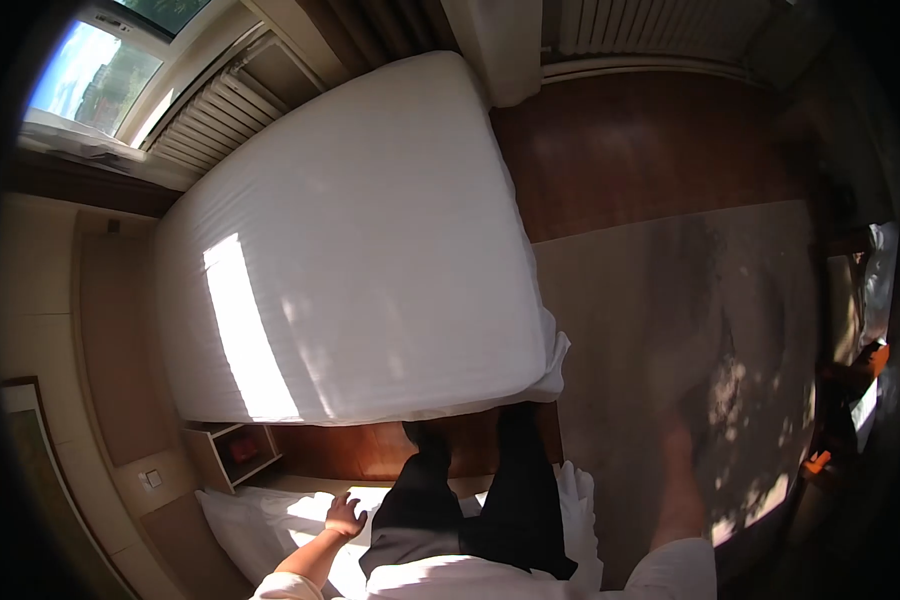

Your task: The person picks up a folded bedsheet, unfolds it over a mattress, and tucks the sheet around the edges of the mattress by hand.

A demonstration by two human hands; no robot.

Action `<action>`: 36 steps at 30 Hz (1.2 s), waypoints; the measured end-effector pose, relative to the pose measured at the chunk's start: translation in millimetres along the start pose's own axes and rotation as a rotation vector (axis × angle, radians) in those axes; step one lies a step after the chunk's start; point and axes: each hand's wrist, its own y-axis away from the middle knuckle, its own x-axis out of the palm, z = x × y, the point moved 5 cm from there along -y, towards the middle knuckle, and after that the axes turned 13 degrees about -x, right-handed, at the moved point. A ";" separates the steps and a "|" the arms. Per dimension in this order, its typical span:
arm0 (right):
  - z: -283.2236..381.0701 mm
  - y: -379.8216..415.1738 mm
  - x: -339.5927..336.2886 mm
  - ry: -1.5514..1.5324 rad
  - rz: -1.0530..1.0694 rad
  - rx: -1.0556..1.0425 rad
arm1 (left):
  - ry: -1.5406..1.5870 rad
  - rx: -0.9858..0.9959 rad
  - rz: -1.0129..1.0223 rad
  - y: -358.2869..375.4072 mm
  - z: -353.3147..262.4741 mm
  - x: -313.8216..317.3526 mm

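My left hand point(346, 516) is over the white bedding point(305, 508) behind me, beside my left thigh. Its fingers are apart, and I see nothing in them. My right hand point(676, 385) reaches forward above the grey-brown carpet. It is so blurred that its fingers cannot be made out. In front of my legs is a bed with a smooth white sheet point(370, 240). At its near right corner a bit of the sheet point(555, 370) sticks out loosely.
A small open-shelved nightstand point(232, 455) is between the two beds. Radiators point(220, 115) line the wall below the window point(95, 75). The carpet point(620, 300) and the wooden floor point(650, 150) lie to the right. Dark furniture with orange items point(818, 462) is at the far right.
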 end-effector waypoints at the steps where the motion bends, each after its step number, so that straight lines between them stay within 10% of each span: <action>1: -50.5 17.8 -74.8 -0.712 0.194 0.220 | 0.043 -0.005 -0.054 4.9 -9.7 -13.0; 2: -108.3 43.1 -181.2 -1.262 0.292 0.647 | 0.088 -0.030 -0.069 -2.9 -7.2 -8.1; 4: -67.5 72.2 -50.1 -0.942 0.088 0.297 | 0.111 0.048 -0.112 -6.7 -28.9 -34.8; 14: -13.5 79.1 -398.3 -1.622 0.088 0.127 | 0.600 0.298 -0.286 23.4 -133.6 -189.2; 20: 33.4 91.4 -395.9 -1.624 0.238 0.031 | 0.618 0.201 -0.139 51.0 -61.5 -151.1; 30: -5.5 47.5 -354.3 -1.664 0.086 0.152 | 0.580 -0.359 0.241 6.1 162.5 104.4; 36: -13.9 77.7 -479.3 -1.662 0.090 0.170 | 0.663 -0.299 0.187 39.2 143.2 38.6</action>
